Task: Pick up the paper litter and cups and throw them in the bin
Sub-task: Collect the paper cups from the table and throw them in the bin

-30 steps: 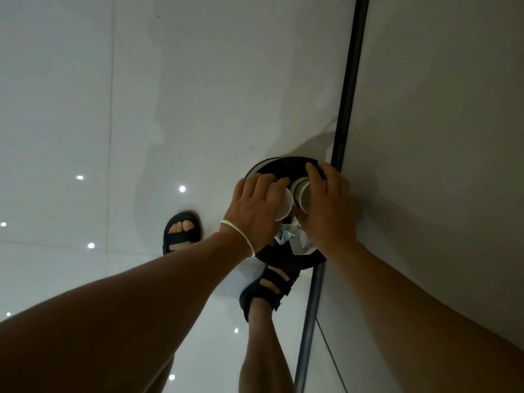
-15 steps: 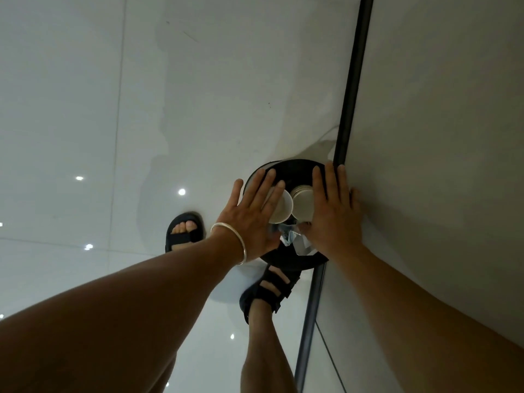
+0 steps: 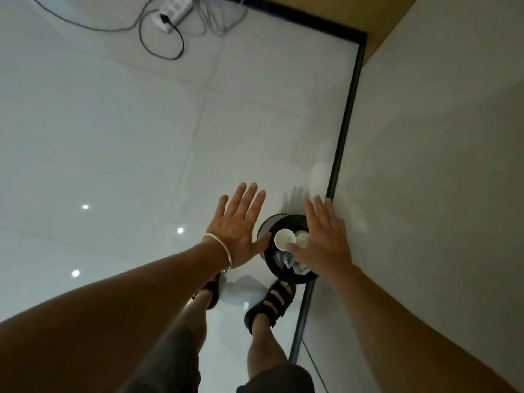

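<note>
No longer presses on the cups [image 3: 285,239], now left lying in the bin [image 3: 286,221]. Holds left hand [image 3: 239,228] and right hand [image 3: 326,239] apart above it, fingers spread, empty.

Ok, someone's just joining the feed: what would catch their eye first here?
Two spread, empty hands low in the centre: the left hand beside the black bin, the right hand over its right side. Inside the bin sit two white cups with crumpled paper litter next to them, the bin standing close to the wall's dark skirting. Far off at the top, a white power strip lies on the pale tiled floor.
</note>
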Demonstrator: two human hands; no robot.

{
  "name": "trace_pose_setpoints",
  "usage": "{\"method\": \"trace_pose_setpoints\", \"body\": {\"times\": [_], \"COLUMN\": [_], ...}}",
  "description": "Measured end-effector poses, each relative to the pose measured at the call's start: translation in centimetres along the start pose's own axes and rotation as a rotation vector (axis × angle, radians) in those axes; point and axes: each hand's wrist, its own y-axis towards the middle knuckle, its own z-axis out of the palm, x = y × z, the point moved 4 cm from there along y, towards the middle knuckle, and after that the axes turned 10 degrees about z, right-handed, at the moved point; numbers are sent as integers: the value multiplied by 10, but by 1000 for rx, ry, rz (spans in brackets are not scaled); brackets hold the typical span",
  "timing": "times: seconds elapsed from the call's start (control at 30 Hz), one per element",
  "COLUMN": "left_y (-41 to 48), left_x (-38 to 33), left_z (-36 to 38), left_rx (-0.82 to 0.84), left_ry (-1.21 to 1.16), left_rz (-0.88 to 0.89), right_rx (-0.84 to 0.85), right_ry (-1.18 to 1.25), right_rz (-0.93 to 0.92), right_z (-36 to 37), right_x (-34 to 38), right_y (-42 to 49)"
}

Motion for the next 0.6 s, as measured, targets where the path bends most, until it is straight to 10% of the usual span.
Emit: {"method": "trace_pose_setpoints", "body": {"times": [0.6], "left_y": [-223], "left_x": [45], "left_z": [-265], "left_rx": [-370], "left_ry": [23], "left_rz": [-384], "right_rx": [-168], "right_ry": [-70], "right_rz": [-372], "right_z": [-237], "right_x": [189], "right_y": [-142]}}
